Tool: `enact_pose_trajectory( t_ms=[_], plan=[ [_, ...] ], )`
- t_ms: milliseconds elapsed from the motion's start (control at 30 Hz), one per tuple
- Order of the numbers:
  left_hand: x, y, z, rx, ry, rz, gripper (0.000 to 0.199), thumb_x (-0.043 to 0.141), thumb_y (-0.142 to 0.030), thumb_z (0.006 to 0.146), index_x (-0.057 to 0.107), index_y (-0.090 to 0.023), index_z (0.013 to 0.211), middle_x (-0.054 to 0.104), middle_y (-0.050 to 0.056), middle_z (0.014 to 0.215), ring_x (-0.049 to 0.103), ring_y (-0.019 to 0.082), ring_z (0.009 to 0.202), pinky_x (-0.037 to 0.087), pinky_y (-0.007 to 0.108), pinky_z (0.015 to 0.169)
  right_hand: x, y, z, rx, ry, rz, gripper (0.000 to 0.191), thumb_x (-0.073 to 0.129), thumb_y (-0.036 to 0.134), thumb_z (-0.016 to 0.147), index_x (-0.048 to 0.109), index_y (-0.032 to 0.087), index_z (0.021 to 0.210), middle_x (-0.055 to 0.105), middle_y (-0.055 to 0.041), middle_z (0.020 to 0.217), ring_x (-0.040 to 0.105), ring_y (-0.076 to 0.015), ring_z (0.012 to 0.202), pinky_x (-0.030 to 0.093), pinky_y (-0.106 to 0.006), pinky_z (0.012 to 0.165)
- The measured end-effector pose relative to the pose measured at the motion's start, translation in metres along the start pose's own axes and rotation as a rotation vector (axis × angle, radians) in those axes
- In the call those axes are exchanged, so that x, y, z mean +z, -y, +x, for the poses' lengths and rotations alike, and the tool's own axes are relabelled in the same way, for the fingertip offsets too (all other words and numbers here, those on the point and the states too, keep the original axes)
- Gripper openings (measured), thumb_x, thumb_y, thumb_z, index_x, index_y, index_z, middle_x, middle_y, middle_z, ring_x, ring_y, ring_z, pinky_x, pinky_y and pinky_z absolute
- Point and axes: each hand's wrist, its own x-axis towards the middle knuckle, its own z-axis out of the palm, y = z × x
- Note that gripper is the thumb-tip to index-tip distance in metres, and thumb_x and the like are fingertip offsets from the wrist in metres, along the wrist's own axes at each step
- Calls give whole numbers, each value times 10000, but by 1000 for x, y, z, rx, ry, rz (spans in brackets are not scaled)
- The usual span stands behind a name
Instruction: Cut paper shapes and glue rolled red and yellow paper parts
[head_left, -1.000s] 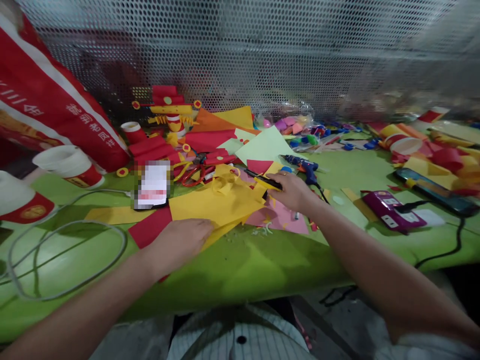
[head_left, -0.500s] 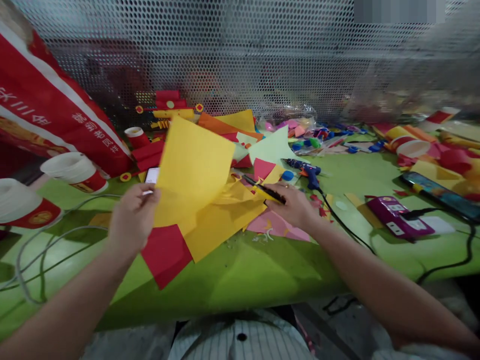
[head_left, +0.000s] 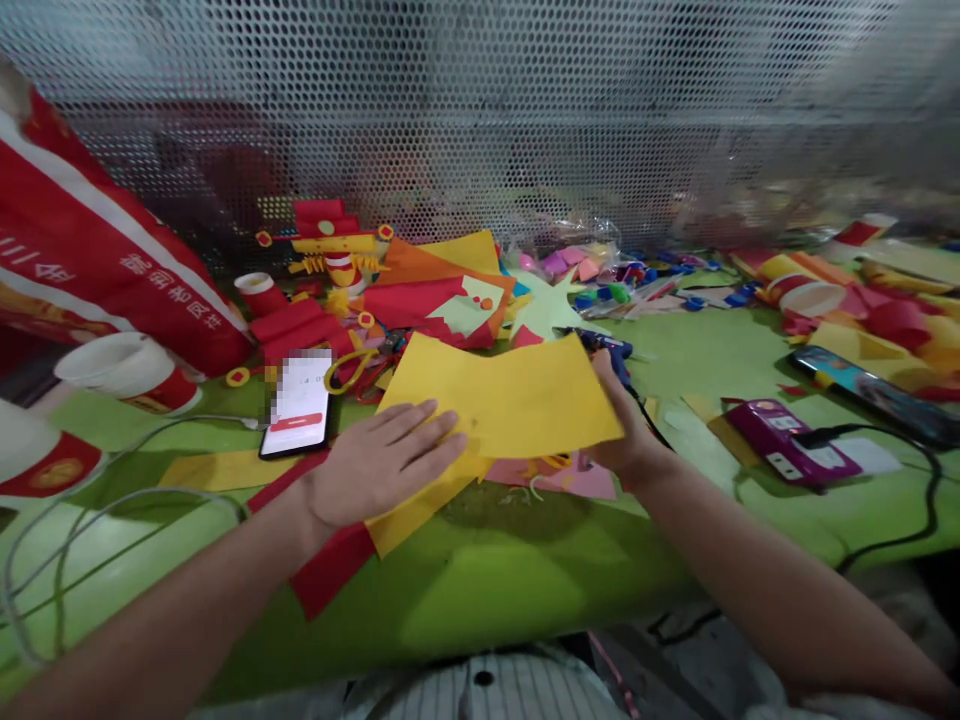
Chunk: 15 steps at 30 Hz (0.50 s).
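A yellow paper sheet (head_left: 517, 400) spans the space between my hands, its right side raised above the table. My left hand (head_left: 382, 465) lies palm down across its left part, fingers stretched out. At the sheet's right edge, my right hand (head_left: 626, 420) grips the paper, with most fingers hidden behind it. Beneath is another yellow sheet (head_left: 409, 515), and under that a piece of red paper (head_left: 334, 565) sticks out. Pink paper (head_left: 592, 478) with small scraps lies below the raised sheet. Yellow-handled scissors (head_left: 349, 372) rest beyond my left hand.
A lit phone (head_left: 300, 405) lies left of my left hand, near white cables. Paper cups (head_left: 135, 370) and a large red bag (head_left: 142, 250) stand at left. A blue glue gun (head_left: 604, 343) sits behind my right hand. A purple power socket (head_left: 791, 440) is at right.
The yellow sheet has been lowered from upright and moved right. My left hand has let go of its edge and now lies flat. The slim black-and-yellow tool in my right hand is no longer visible.
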Motion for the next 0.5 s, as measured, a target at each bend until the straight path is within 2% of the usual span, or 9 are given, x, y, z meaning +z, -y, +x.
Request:
enact_pose_trajectory(
  t_ms=[67,133,167,233,300,367,433,500],
  plan=[
    [7,6,-8,50,63,-4,287,378,-78,880,578,-182,1058,642,45,1144,534,156,1134,417,312,965,-1,4,2,108,-25,197,568,226,583,853,560,214,1127,696,-73,924,650,-235,884,526,-374,717],
    [14,14,-19,35,80,-28,262,397,-91,878,595,-206,1006,631,23,1165,468,140,1202,377,323,1009,0,6,4,255,-83,371,411,469,416,808,541,196,1148,705,-61,835,667,-213,791,535,-325,658],
    [18,19,-24,7,101,-38,252,411,-94,872,605,-216,974,630,8,1167,443,138,1224,360,328,1025,1,6,4,310,-117,417,445,548,296,760,511,192,1191,705,-44,793,669,-194,738,535,-298,626],
    [27,26,-30,-87,164,-44,218,452,-115,853,627,-231,911,637,-13,1153,418,163,1246,321,365,1053,4,3,3,341,-147,422,635,586,142,688,412,203,1296,703,-12,757,660,-161,654,527,-257,565],
    [34,30,-31,-204,259,-19,211,479,-125,828,645,-237,894,634,-9,1158,406,210,1256,275,422,1072,9,-1,0,323,-105,407,735,593,131,676,333,238,1354,707,-3,810,655,-151,635,527,-255,540],
    [38,30,-28,-329,362,23,250,478,-114,805,650,-228,946,599,30,1212,364,262,1281,230,489,1075,15,-7,-3,294,-33,398,739,612,168,674,341,267,1354,703,-3,889,656,-148,669,542,-275,580],
    [35,25,-22,-430,442,29,341,465,-88,772,625,-201,1051,528,89,1292,283,306,1318,205,548,1061,20,-12,-8,261,20,386,647,646,205,660,464,257,1278,700,-4,908,653,-139,711,544,-282,655],
    [26,16,-17,-463,490,-57,475,478,-59,713,566,-181,1164,448,132,1357,218,328,1338,209,573,1046,25,-16,-11,240,47,356,490,676,247,650,601,224,1134,700,-9,870,645,-131,732,533,-265,688]
  ],
)
